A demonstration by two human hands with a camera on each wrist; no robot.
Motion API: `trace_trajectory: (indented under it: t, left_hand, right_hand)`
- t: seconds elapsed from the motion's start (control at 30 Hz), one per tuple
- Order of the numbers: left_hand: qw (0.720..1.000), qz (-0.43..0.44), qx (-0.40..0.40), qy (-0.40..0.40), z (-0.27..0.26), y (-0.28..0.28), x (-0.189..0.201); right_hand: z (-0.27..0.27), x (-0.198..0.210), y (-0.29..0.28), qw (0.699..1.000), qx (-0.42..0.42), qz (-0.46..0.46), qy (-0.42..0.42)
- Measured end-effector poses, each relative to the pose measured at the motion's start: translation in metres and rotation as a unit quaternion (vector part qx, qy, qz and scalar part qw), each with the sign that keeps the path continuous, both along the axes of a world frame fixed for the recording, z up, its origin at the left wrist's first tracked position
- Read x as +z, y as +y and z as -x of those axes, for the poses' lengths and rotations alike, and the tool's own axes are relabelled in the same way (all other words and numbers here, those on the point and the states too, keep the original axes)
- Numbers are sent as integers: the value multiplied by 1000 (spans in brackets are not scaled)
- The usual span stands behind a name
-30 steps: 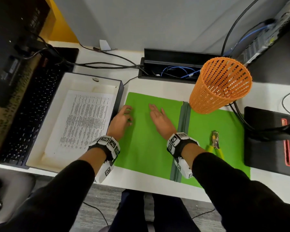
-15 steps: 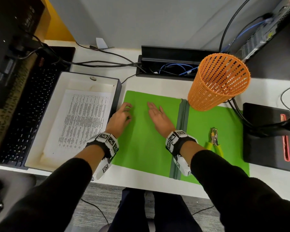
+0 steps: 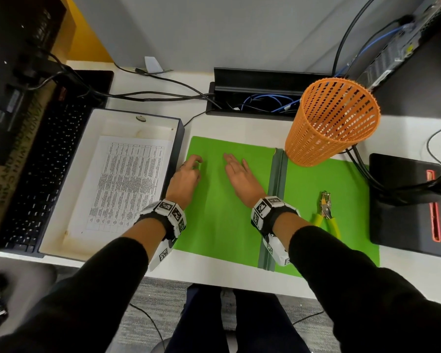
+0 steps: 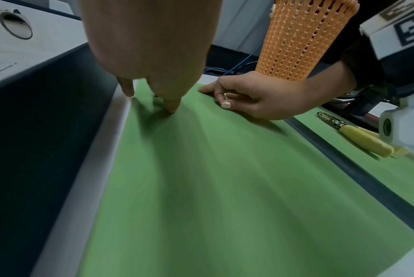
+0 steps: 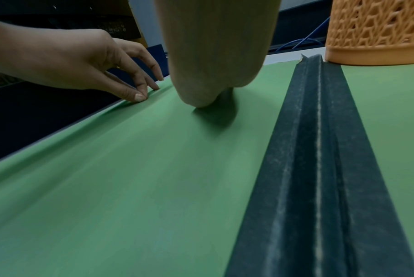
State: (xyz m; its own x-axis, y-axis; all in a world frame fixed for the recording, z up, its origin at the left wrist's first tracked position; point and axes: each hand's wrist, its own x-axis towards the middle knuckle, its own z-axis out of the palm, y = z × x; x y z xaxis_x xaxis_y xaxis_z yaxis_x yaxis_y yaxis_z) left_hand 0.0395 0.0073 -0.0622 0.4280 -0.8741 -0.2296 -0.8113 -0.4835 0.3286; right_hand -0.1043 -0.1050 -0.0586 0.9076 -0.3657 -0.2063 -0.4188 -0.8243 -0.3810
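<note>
A green folder (image 3: pixel 227 225) lies opened flat on the white desk, with a grey spine (image 3: pixel 275 200) down its middle. Both hands are on its left flap. My left hand (image 3: pixel 194 161) has loosely curled fingers, and their tips touch the flap close to its left edge (image 5: pixel 144 93). My right hand (image 3: pixel 237 171) lies flat, palm down, near the flap's far end, with its fingers straight (image 4: pixel 208 89). Neither hand holds anything.
An orange mesh basket (image 3: pixel 331 123) stands on the folder's far right corner. Yellow-handled pliers (image 3: pixel 326 212) lie on the right flap. A shallow box (image 3: pixel 61 225) with a printed sheet (image 3: pixel 127 184) touches the folder's left side, with a keyboard (image 3: pixel 43 161) beyond it. A black pad (image 3: pixel 405 205) is at the right.
</note>
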Motion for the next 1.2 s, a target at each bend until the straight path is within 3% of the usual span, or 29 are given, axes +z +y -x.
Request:
trace_trajectory:
  t: [0.27,0.47,0.67,0.97,1.2]
  left_hand:
    - [999,13,-36,9,-8,1,-1]
    - [996,66,3,65,-13,8,-3]
    - [995,78,-3,69,-15,5,2]
    - [996,51,-20,69,-15,10,2]
    - [999,19,-21,22,-9,8,5]
  right_hand:
    - [1,-1,-4,1000,-6,-16,-12]
    - [1,-4,-6,999,-12,-27,-11]
    - [1,-3,-8,999,-10,-31,-12]
    - [1,-5,-8,999,-11,-33,-16]
    - [1,-4,-7,999,-14,-31,-20]
